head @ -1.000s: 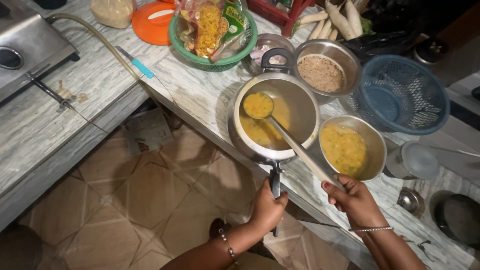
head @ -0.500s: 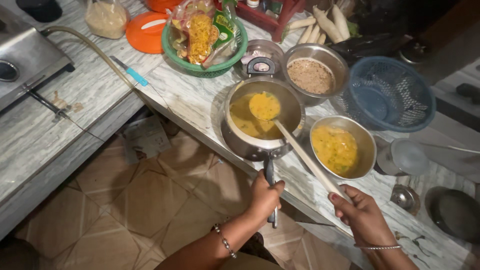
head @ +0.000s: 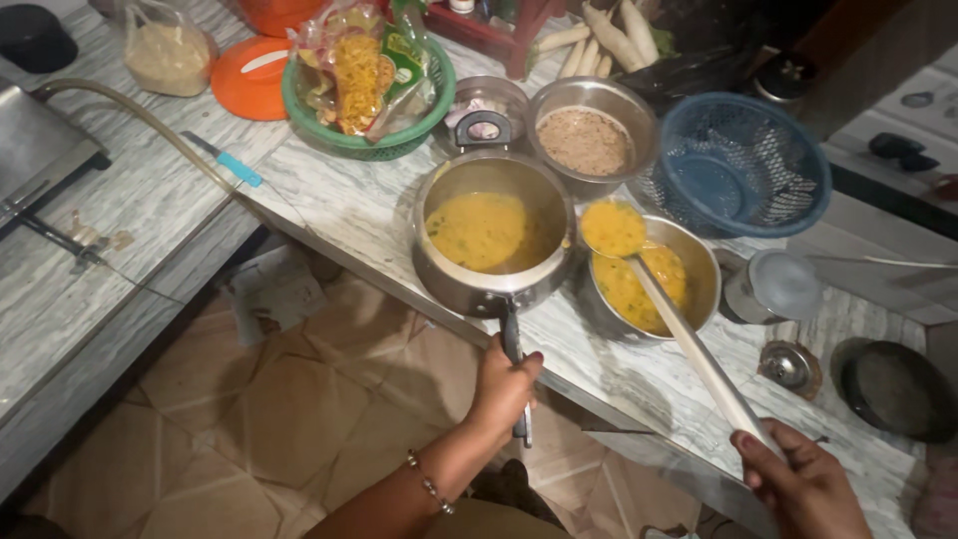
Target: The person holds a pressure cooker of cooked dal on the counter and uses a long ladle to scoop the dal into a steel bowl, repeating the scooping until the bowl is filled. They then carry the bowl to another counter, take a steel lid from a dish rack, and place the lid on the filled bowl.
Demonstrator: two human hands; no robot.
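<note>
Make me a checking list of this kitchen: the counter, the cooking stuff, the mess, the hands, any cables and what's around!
Surface: grey marbled counter, crowded at the back.
Job's things: steel pot of yellow stew; ladle full of stew above the steel bowl, which already holds some.
Clutter: green basket of packets, blue basket, bowl of brown grain, orange lid, white radishes.
Hands: left hand grips the pot handle; right hand holds the ladle's end.
Cables: a beige hose runs to the stove.
Surroundings: brown tiled floor below the counter edge.
</note>
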